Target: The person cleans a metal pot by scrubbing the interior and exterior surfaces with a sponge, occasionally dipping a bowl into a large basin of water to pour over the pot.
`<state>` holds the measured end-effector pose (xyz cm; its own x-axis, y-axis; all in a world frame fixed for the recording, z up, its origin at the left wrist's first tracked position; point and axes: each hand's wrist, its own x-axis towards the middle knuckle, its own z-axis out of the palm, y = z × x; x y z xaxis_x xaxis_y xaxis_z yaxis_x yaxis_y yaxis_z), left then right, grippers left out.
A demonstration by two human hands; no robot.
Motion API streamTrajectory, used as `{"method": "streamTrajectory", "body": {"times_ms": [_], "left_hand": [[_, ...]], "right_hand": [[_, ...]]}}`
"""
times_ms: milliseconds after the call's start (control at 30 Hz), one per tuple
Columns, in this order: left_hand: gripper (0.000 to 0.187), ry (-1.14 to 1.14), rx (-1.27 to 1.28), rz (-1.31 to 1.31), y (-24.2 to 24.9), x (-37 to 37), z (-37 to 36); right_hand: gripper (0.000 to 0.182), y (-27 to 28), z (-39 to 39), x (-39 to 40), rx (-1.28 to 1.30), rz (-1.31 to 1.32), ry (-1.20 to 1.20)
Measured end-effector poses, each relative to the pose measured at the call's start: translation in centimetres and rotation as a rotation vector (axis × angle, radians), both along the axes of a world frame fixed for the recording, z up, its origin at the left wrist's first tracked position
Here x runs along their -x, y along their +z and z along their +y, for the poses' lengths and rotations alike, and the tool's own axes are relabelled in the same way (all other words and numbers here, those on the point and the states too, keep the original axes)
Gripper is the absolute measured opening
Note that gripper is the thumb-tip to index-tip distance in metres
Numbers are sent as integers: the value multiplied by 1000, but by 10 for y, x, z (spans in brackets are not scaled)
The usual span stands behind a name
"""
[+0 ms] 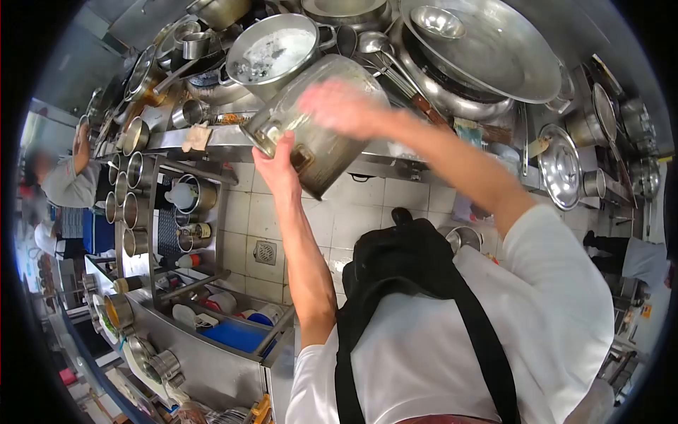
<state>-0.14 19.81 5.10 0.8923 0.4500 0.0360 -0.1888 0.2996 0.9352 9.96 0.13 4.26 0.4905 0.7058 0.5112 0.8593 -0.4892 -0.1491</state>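
Observation:
A large, stained metal stockpot [335, 159] is tipped over at the edge of the steel counter. My left hand [277, 169] grips it near a handle on its lower left side, thumb pointing up. Across the pot's upper side lies my right hand [342, 107], smeared by motion. Its fingers are too blurred to show their pose or anything in them. Just behind stands a two-handled pot [270, 86] with whitish, foamy contents.
Ladles [373, 44] and a wide metal basin [508, 78] crowd the counter on the right. A steel rack [150, 244] with pots stands at left, above tiled floor with a drain [265, 252]. Another person [74, 180] is at far left.

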Motion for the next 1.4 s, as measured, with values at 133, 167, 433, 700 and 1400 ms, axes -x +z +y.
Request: {"method": "streamTrajectory", "body": {"times_ms": [133,167,433,700,1400], "left_hand": [[52,41,-55,25,11,2,-14],[52,19,-46,43,15,0,-16],[52,73,-82,-13,3,5,-25],[49,53,-77,1,1,6,-13],[57,71,-80,31,3,-28,1]], "right_hand": [[43,30,-7,-24,188,241,-480],[43,14,25,16,52,148,-294],[41,-12,-12,-20,-57,-70,-567],[39,7,-6,-46,70,96,-513],[44,2,21,30,-37,-72,-114]]}}
